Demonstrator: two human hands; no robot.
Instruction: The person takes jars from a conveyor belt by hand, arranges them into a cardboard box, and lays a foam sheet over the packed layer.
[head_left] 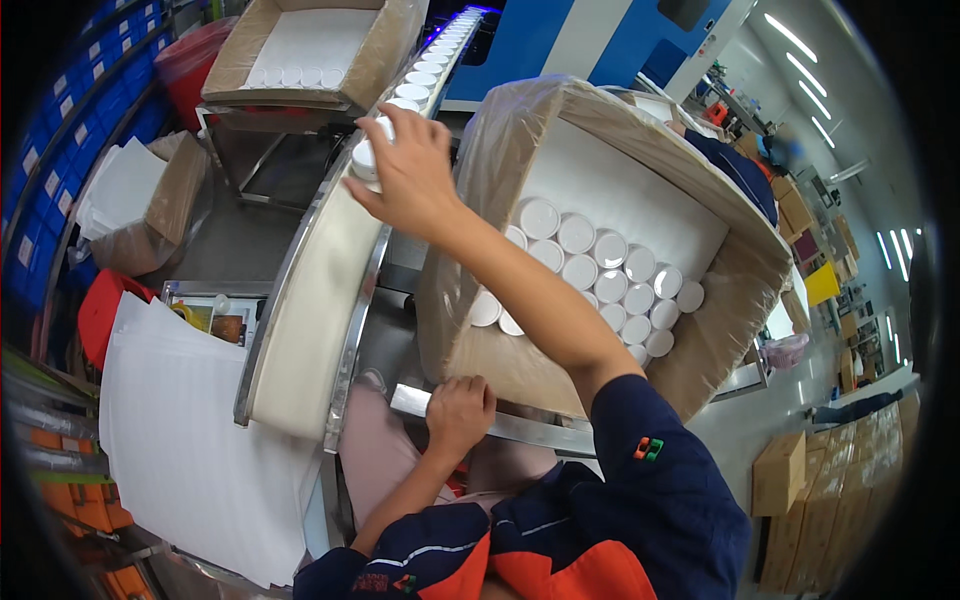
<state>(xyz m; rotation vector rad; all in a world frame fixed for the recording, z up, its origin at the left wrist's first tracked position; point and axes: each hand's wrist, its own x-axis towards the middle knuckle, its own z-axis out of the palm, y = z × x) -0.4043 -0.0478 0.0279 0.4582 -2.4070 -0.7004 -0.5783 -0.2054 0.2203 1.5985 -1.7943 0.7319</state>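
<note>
My right hand (408, 170) reaches across to the conveyor belt (303, 335), thumb and fingers bent around a white round container (365, 160). A second container (385, 127) shows beside the fingers, and I cannot tell whether it is gripped too. More white round containers (424, 78) line the belt beyond. Low in front of me, my left hand (460, 412) is curled closed at the near edge of a large carton (520, 372); what its fingers grip, if anything, is hidden. Rows of white round containers (577, 233) stand inside this plastic-lined carton, against its near side.
A metal frame (535, 432) runs under the carton. White sheets (200, 440) lie left of the belt. Another carton (235, 55) on a stand holds several containers. Blue bins (45, 200) line the left; stacked boxes (835, 510) stand right. A co-worker's dark sleeve (735, 170) shows behind the carton.
</note>
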